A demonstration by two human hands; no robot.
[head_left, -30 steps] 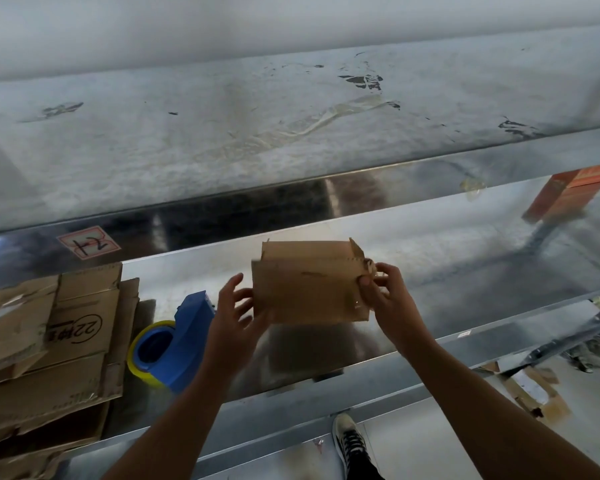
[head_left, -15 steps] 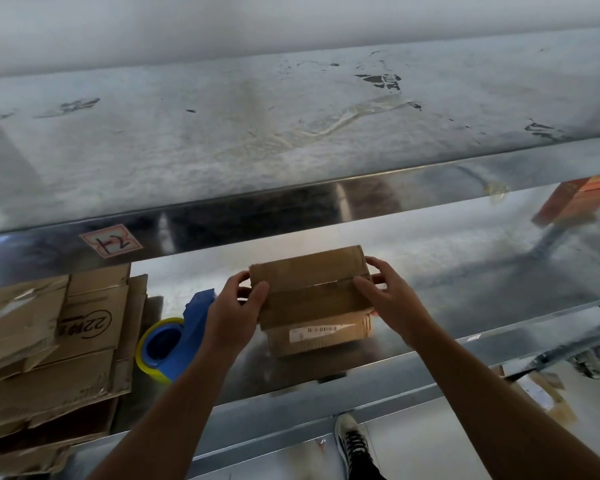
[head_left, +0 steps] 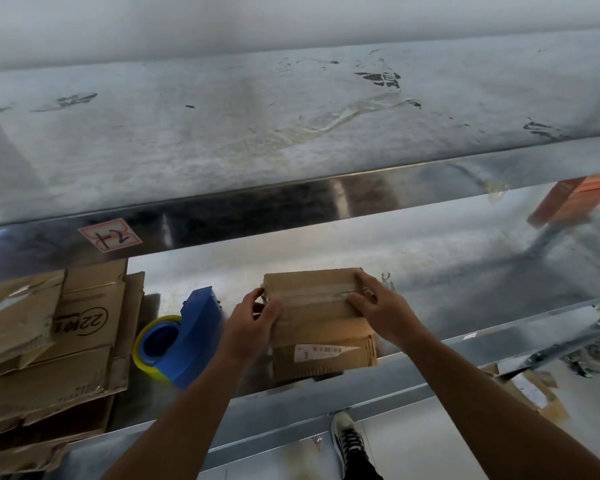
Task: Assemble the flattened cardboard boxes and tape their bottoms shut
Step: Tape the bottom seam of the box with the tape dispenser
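Brown corrugated cardboard box (head_left: 321, 341) has come down onto the shiny metal shelf (head_left: 465, 271) (flaps now folded flat); left hand (head_left: 252, 323) grips its edge, right hand (head_left: 383, 313) presses flat-fingered.

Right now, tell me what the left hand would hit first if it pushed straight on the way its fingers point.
The cardboard box. The left hand points forward and right and grips the box's left end, so it would likely press into that box at once.
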